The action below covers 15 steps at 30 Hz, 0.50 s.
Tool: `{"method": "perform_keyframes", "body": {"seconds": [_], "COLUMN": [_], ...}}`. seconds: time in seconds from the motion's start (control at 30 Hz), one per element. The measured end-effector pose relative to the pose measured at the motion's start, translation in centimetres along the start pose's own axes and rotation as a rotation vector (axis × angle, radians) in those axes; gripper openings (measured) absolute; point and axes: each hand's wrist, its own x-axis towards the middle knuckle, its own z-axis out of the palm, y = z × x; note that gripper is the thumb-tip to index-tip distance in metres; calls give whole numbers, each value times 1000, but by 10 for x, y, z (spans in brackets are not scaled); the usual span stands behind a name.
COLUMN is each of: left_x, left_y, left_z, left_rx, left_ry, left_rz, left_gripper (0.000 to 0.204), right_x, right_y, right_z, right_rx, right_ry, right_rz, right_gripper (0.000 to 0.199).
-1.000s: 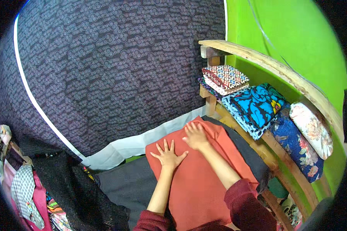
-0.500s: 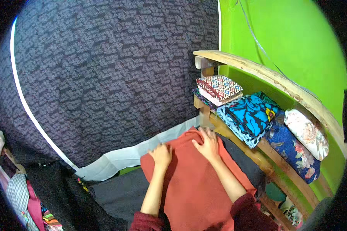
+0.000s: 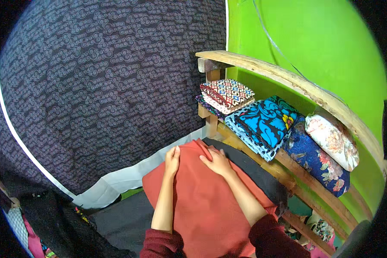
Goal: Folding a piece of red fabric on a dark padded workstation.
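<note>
A rust-orange cloth (image 3: 210, 210) lies spread over a dark surface in front of me, its far end gathered into folds. At its far left part, my left hand (image 3: 172, 160) is closed on the fabric, fingers close together beside a raised fold. My right hand (image 3: 218, 162) pinches another fold at the far edge, with thumb and fingers on either side of it. Partly beneath the orange cloth, a black cloth (image 3: 258, 172) shows along its right side.
Right of me, a wooden rack (image 3: 290, 69) holds folded patterned fabrics: a geometric-print stack (image 3: 230, 92), a blue floral one (image 3: 262, 127), a navy floral roll (image 3: 316, 157) and a white floral roll (image 3: 333, 142). A dark patterned curtain (image 3: 116, 94) hangs ahead. Black fabric (image 3: 56, 219) heaps at the left.
My left hand has moved farther up the cloth and turned on its side. My right hand has drawn in from the far edge, bunching the fabric. The view has shifted to the right.
</note>
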Motion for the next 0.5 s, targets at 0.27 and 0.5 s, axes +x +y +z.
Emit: {"method": "perform_keyframes", "body": {"seconds": [0.27, 0.5], "left_x": [28, 6], "left_y": [28, -42], "left_z": [12, 3], "left_rx": [427, 798], "left_ry": [-12, -204], "left_rz": [19, -163], "left_gripper": [32, 38], "right_x": [16, 10], "right_y": [44, 38], "right_z": [6, 33], "right_rx": [1118, 387], "right_ry": [-461, -332], "right_rz": [359, 375], "right_gripper": [42, 60]}}
